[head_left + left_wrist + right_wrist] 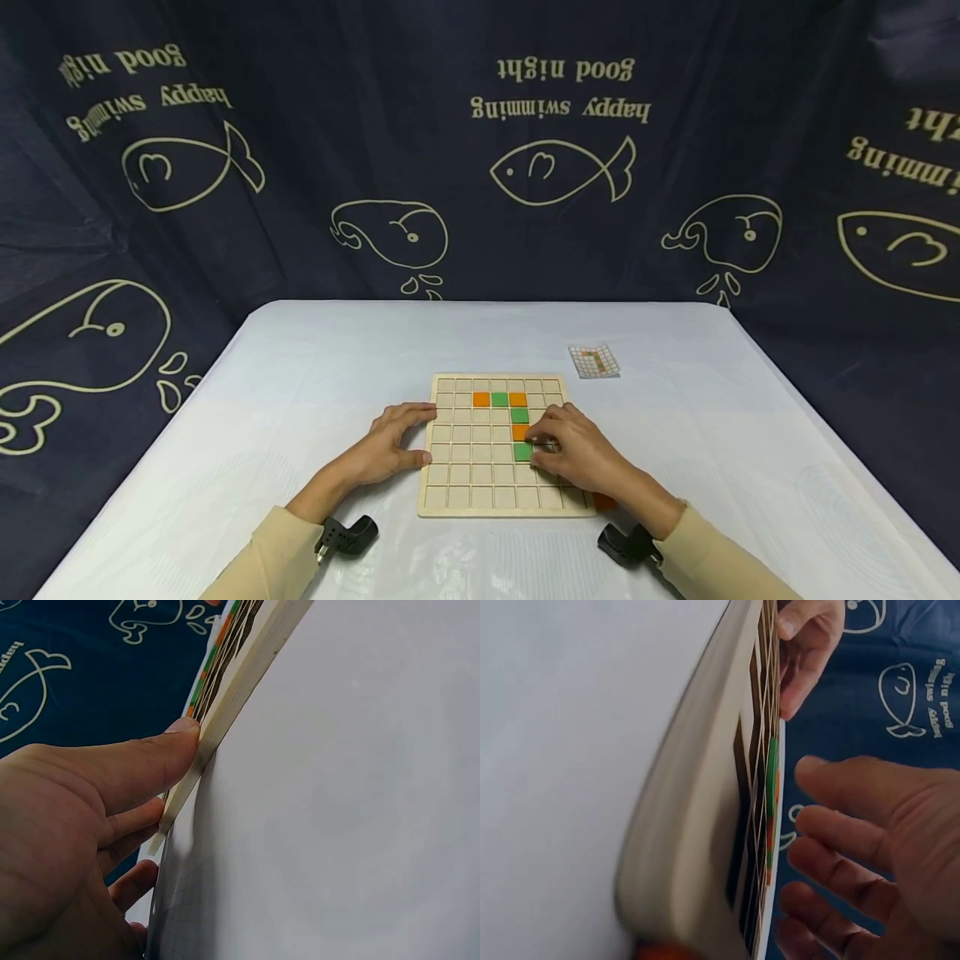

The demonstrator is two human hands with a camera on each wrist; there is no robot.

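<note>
A wooden grid board (461, 475) lies on the table, with orange and green square tiles in its cells. Three tiles, orange, green (499, 400) and orange, form a row near the far side. Below the row's right end runs a column of green, orange (519, 432) and green (522, 452). My left hand (384, 446) rests thumb and fingertips against the board's left edge, fingers spread. Over the right part of the board is my right hand (583, 446), fingertips right beside the lowest tiles. In the right wrist view its fingers (840, 832) are apart and hold nothing.
A small printed card (594, 362) showing a grid pattern lies beyond the board's far right corner. Something orange (604, 502) shows at the near right corner, partly under the right forearm. A white cloth (360, 342) covers the table; a dark printed curtain (465, 250) hangs behind.
</note>
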